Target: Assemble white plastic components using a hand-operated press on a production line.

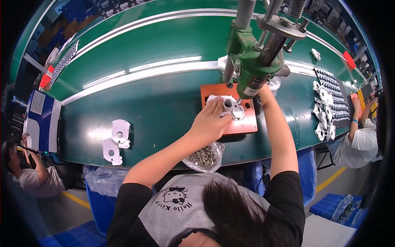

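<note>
My left hand (pixel 210 124) grips a white moulded part (pixel 235 112) with a round hollow boss, its fingers over the part's left side and the thumb at its near edge. The part lies on the orange base plate (pixel 238 128) of a green hand press (pixel 252 66). Right above the part's right side is the press's thin tip. My right hand (pixel 264 91) reaches up beside the press head on its right; the head hides its fingers, so what it touches cannot be seen.
A clear bag of small metal screws or pins (pixel 203 158) lies at the bench's near edge. Two white plates (pixel 120 132) rest on the left. More white parts (pixel 323 108) sit beside a dark tray (pixel 337 99) on the right. Co-workers sit at both sides.
</note>
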Tool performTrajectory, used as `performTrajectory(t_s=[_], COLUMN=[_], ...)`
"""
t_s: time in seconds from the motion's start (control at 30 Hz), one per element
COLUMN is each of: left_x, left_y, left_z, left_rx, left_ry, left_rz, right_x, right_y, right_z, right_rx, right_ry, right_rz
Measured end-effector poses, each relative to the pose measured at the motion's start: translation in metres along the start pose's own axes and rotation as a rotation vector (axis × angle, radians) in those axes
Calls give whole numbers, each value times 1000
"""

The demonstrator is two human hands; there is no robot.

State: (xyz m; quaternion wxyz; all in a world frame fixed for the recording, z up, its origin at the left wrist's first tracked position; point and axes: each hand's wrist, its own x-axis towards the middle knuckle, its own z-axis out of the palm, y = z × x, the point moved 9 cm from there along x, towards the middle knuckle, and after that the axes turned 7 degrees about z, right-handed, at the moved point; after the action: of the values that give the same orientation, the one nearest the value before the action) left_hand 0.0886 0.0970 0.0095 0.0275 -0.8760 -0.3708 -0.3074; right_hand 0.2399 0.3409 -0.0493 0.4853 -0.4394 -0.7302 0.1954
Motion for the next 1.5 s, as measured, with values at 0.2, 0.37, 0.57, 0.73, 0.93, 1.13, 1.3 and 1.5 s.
performTrajectory(t_s=[0.2,0.37,0.57,0.73,0.93,1.13,1.3,1.5], left_x=[-8,-8,-16,-19,-19,-19,-12,-12], left_y=[-4,-8,-13,-15,-16,-20,-21,-17], left_z=[-6,-4,-7,-6,-10,-9,-8,-12], left_rx=[-36,-111,-188,-192,-178,-178,-144,-78], left_ry=[-16,-39,46,58,99,91,21,97], left_rz=[-17,23,0,13,4,17,54,118], right_x=[-52,-111,-125,-131,-129,-136,-139,-166], right_y=[-113,-156,-189,-188,-188,-203,-219,-249], right_z=[-58,-28,-20,-17,-10,-5,-3,-10], right_rx=[-251,-248,-295,-275,-392,-469,-625,-427], right_ry=[-59,-128,-140,-144,-192,-311,-294,-187], right_rz=[268,67,-114,-120,-142,-164,-159,-133])
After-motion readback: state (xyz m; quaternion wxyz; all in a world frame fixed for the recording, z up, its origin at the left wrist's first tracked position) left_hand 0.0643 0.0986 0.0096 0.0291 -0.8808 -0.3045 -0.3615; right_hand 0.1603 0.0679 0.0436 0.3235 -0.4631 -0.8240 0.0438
